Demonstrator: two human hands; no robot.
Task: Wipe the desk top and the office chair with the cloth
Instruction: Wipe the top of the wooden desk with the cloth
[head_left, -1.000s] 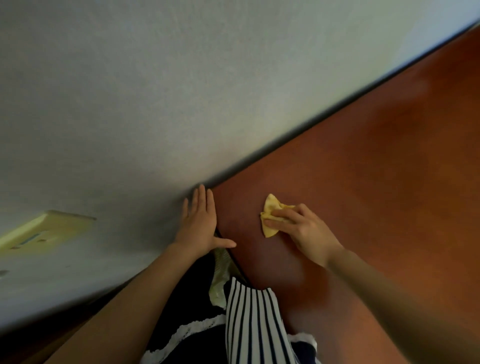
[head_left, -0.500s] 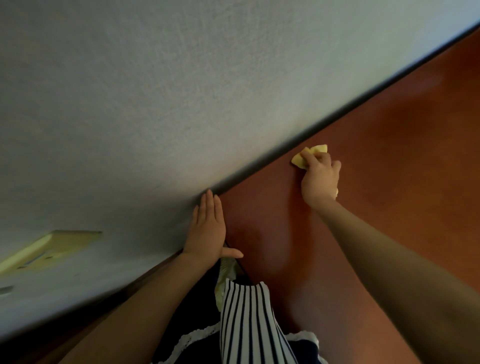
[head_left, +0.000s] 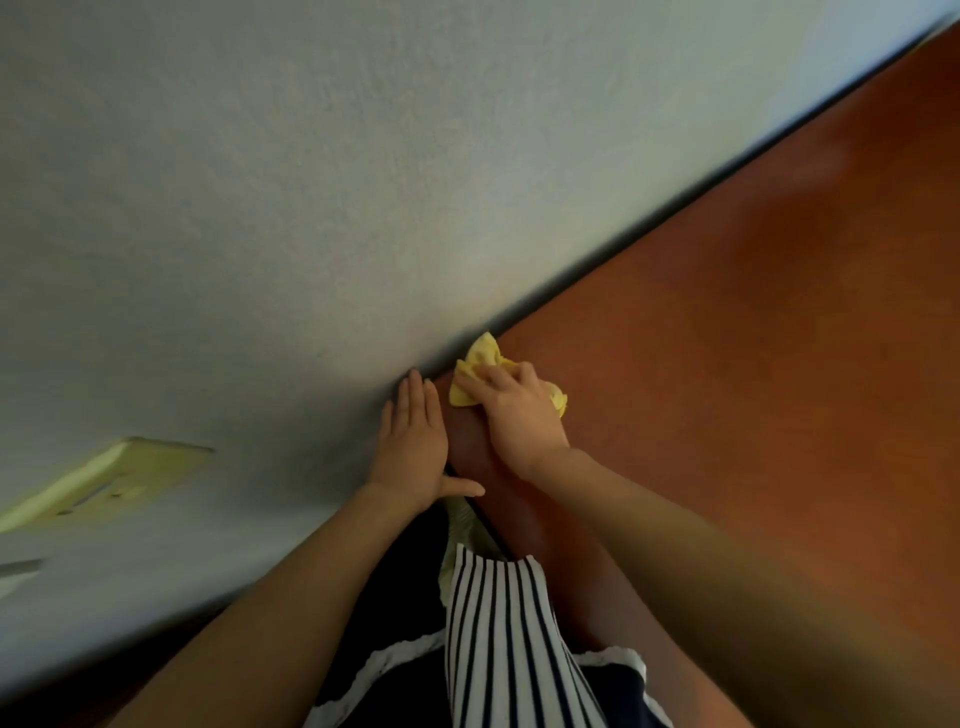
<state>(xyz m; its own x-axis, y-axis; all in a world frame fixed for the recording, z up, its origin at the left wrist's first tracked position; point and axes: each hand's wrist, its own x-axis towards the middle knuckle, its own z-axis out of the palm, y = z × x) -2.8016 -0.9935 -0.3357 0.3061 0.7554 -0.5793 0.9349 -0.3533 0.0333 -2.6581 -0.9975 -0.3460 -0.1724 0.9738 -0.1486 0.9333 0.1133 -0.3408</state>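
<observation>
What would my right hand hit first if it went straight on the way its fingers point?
Probably the wall. The right hand holds the cloth on the desk top, fingers aimed at the back edge, so the cloth's tip would touch the wall first.

Pale textured wall (head_left: 311, 182) fills most of the view, brightest at its upper right. Cream wall plate (head_left: 104, 483) low on it. Dark seam where the wall meets the reddish-brown counter (head_left: 753, 364).

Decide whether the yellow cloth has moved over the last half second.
Yes. The yellow cloth, held by the right hand, has slid back along the wall toward the desk top's near corner, close to the left hand.
</observation>
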